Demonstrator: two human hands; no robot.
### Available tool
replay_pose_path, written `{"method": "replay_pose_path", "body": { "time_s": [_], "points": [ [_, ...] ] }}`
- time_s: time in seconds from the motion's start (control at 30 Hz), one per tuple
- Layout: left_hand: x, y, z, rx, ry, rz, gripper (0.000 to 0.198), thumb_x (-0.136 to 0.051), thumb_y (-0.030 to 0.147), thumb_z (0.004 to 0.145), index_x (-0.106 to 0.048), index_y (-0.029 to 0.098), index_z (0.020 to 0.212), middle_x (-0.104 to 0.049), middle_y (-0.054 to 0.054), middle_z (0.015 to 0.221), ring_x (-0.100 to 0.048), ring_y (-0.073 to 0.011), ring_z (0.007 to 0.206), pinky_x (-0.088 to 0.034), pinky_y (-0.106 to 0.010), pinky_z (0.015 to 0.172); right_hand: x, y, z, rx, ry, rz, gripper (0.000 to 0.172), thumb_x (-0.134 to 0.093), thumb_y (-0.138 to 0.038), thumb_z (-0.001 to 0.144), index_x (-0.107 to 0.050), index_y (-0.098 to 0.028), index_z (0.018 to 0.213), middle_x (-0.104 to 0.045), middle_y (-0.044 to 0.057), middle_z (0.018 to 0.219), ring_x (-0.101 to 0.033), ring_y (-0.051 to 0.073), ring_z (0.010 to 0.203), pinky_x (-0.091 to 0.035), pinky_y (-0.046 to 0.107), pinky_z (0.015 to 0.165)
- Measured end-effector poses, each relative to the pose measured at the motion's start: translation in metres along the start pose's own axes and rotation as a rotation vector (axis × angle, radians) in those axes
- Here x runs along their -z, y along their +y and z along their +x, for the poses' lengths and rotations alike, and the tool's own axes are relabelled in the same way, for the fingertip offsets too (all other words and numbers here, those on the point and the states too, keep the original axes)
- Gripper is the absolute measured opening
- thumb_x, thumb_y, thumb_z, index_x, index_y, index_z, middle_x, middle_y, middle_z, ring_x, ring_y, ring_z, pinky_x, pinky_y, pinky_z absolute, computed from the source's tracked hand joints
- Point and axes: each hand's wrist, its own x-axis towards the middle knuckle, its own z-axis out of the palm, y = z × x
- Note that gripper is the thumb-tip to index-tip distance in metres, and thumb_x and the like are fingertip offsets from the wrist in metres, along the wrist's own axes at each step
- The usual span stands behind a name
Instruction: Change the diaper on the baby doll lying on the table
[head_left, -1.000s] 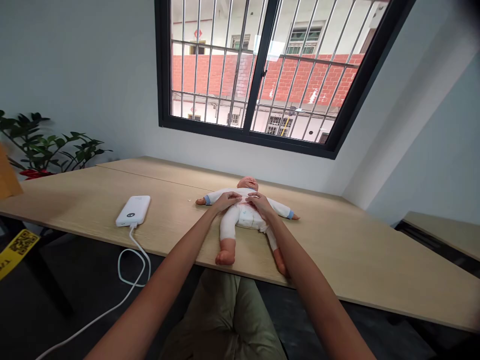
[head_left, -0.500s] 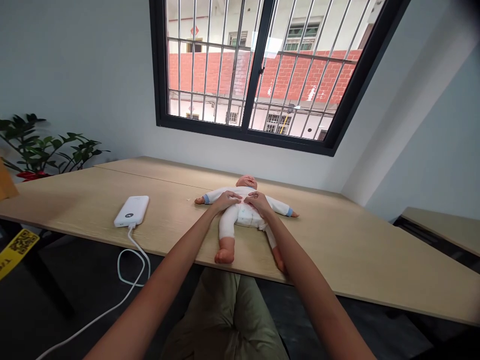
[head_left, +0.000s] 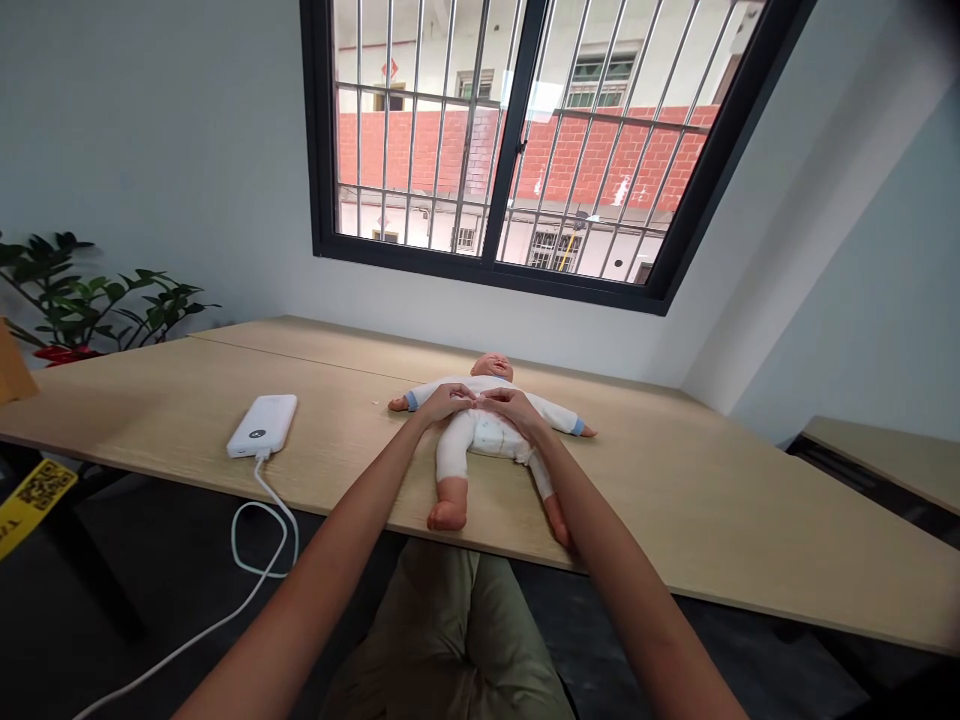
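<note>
A baby doll (head_left: pixel 480 440) in a white suit with blue cuffs lies on its back on the wooden table (head_left: pixel 712 510), head toward the window and feet toward me. My left hand (head_left: pixel 448 400) rests on the doll's chest with its fingers curled at the front of the suit. My right hand (head_left: pixel 510 406) lies beside it on the chest, its fingertips meeting those of the left hand at the middle of the suit. Whether the fingers pinch the cloth is too small to tell.
A white power bank (head_left: pixel 262 425) lies on the table to the left, its white cable (head_left: pixel 259 530) looping down off the front edge. A green plant (head_left: pixel 90 300) stands at far left. A barred window (head_left: pixel 517 140) is behind the table. A second table (head_left: pixel 885 460) is at right.
My two hands have drawn closer together on the doll's chest, so the fingertips now meet. The doll has not moved.
</note>
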Motion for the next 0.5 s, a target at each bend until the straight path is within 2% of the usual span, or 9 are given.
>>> {"method": "replay_pose_path", "body": {
  "time_s": [0.13,0.33,0.4,0.5],
  "points": [
    [-0.002,0.001,-0.001,-0.024,-0.008,0.018,0.023,-0.070,0.029,0.071,-0.074,0.013,0.087,-0.072,-0.007,0.093,-0.063,-0.0216,0.094,-0.047,-0.031,0.088,0.001,0.006,0.005,0.013,0.044,-0.049,0.029,-0.078,-0.036,0.060,-0.069,-0.015,0.077,-0.069,0.003,0.080,-0.059,0.014,0.075,-0.046,0.025,0.070],
    [-0.005,-0.003,0.001,-0.041,-0.024,0.092,0.026,-0.068,0.023,0.074,-0.079,0.017,0.097,-0.069,-0.008,0.108,-0.059,-0.0238,0.109,-0.044,-0.031,0.099,0.002,0.024,0.015,0.024,0.186,-0.072,0.020,-0.071,-0.022,0.055,-0.061,-0.017,0.071,-0.060,-0.002,0.068,-0.051,0.010,0.063,-0.040,0.023,0.059],
    [-0.007,-0.006,0.003,-0.038,-0.019,0.116,0.026,-0.064,0.020,0.076,-0.079,0.018,0.098,-0.067,-0.008,0.108,-0.057,-0.0234,0.111,-0.042,-0.031,0.102,0.000,0.023,0.015,0.020,0.198,-0.048,0.022,-0.071,-0.020,0.053,-0.059,-0.018,0.071,-0.059,-0.003,0.067,-0.052,0.011,0.063,-0.041,0.023,0.058],
    [-0.010,-0.010,0.006,-0.037,-0.009,0.145,0.027,-0.059,0.017,0.080,-0.079,0.018,0.097,-0.064,-0.008,0.108,-0.054,-0.0224,0.113,-0.039,-0.031,0.105,0.003,0.009,0.013,0.014,0.183,0.006,0.028,-0.073,-0.021,0.051,-0.060,-0.018,0.075,-0.060,-0.002,0.067,-0.055,0.012,0.063,-0.044,0.025,0.059]
  ]
}}
